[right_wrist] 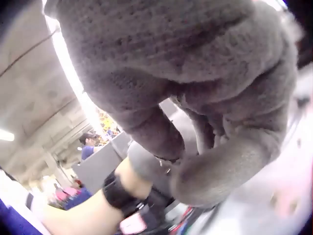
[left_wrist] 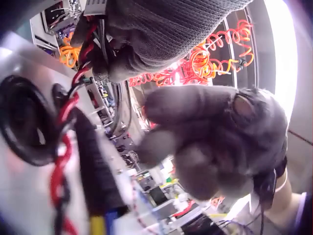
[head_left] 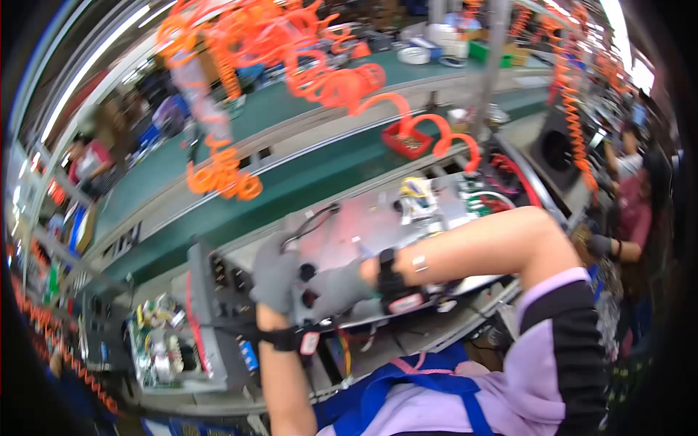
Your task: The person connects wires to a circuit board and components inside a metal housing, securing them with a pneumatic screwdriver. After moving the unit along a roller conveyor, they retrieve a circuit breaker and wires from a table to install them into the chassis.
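Note:
Both hands wear grey gloves over a metal panel (head_left: 327,243). The left hand (head_left: 275,280) is at the panel's left end; in the left wrist view the left hand (left_wrist: 161,39) grips dark and red-black twisted wires (left_wrist: 67,110) near a pale connector (left_wrist: 96,7). Beside it, the right hand (head_left: 338,289) is over the front edge. Its fingers are loosely bent in the left wrist view, where the right hand (left_wrist: 220,142) shows nothing held. From the right wrist, the right hand (right_wrist: 186,73) hides much of the work, with coloured wires (right_wrist: 183,220) below.
An open chassis with circuit boards (head_left: 163,349) lies at the left, beside a black panel (head_left: 225,305). Orange coiled hoses (head_left: 320,73) hang overhead. Behind are a green conveyor (head_left: 291,171) and a red parts bin (head_left: 406,139). Another person (head_left: 631,211) is at the right.

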A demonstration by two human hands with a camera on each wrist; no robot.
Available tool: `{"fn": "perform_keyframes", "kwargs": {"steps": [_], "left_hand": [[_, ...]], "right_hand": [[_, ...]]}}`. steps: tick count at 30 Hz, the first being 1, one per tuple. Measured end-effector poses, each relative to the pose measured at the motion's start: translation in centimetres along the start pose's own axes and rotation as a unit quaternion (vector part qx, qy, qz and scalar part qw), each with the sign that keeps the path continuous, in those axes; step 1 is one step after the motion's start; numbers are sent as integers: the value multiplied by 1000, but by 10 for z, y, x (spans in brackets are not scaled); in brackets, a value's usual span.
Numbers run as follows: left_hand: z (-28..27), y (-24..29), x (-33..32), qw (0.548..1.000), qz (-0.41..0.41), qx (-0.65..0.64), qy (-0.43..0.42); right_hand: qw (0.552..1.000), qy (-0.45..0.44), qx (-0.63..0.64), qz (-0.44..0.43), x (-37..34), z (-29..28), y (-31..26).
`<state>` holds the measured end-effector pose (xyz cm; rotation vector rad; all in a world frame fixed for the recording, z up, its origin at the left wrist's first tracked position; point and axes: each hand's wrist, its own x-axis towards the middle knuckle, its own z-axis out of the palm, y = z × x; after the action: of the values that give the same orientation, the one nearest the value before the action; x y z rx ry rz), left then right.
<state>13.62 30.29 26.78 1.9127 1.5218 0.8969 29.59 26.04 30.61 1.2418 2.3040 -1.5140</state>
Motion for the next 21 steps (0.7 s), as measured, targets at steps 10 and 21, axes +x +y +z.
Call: {"fn": "perform_keyframes", "kwargs": {"steps": [10, 21], "left_hand": [[-5, 23, 16, 986, -59, -151, -42], [26, -28, 26, 948, 188, 29, 255]], "right_hand": [[945, 26, -285, -161, -42, 6, -28], [940, 295, -157, 64, -221, -146, 26]]}}
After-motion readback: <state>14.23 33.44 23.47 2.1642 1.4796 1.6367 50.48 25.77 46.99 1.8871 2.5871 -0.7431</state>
